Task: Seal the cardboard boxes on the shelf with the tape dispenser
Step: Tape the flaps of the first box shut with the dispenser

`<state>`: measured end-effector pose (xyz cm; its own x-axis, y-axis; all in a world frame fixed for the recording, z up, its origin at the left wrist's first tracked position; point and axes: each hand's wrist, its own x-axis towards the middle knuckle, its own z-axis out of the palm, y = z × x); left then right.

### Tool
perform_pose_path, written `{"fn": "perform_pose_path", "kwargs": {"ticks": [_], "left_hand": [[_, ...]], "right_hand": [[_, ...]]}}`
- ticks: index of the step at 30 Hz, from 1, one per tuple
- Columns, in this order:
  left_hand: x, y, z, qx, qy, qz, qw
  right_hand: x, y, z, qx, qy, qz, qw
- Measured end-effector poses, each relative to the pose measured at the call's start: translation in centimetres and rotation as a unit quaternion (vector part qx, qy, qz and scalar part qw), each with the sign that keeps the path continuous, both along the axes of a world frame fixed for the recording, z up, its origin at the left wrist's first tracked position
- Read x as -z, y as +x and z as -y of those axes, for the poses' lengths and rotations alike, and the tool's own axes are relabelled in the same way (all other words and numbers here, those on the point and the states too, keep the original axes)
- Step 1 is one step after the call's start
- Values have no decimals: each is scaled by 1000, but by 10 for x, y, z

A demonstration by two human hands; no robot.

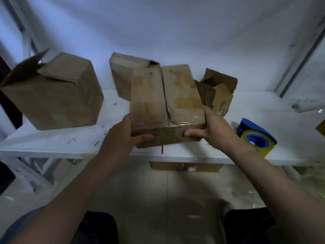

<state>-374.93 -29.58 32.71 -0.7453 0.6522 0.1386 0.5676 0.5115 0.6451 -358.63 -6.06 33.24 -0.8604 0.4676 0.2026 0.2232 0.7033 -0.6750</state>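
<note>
I see both hands clamped on the same box (167, 101), one at each near corner. The left hand (126, 136) holds the left corner, with the thumb across the front face. The right hand (211, 127) holds the right corner, thumb also on the front. The box is at the front edge of the white shelf (52, 140); I cannot tell if its bottom rests on the shelf. Its two top flaps are folded down and meet in a seam along the middle, and shiny clear tape covers the near edge. The tape dispenser (255, 136), blue with a yellow roll, lies on the shelf to the right, apart from the right hand. A big box (56, 95) with one flap up stands at the left. Behind are a second box (126, 74) and a small open box (219, 90).
</note>
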Motion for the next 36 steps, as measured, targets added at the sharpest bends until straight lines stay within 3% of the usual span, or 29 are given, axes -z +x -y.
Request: {"fn": "perform_pose_path", "kwargs": {"ticks": [6,12,16,26,36], "left_hand": [[-71,25,-39,47,18,-111,993],[-113,48,-150,195,3,-121,973],[-121,67,-236,238,7,-94,967],[-78,97,-398,215,59,8,975],[32,111,-467,184,-36,43,981]], "right_hand": [[-74,52,-19,70,36,-65,995],[-125,107,-94,207,111,-42,971],[-139,135,-156,276,93,-7,957],[-113,143,-285,365,118,135,913],[-23,116,-363,387,49,228,892]]}}
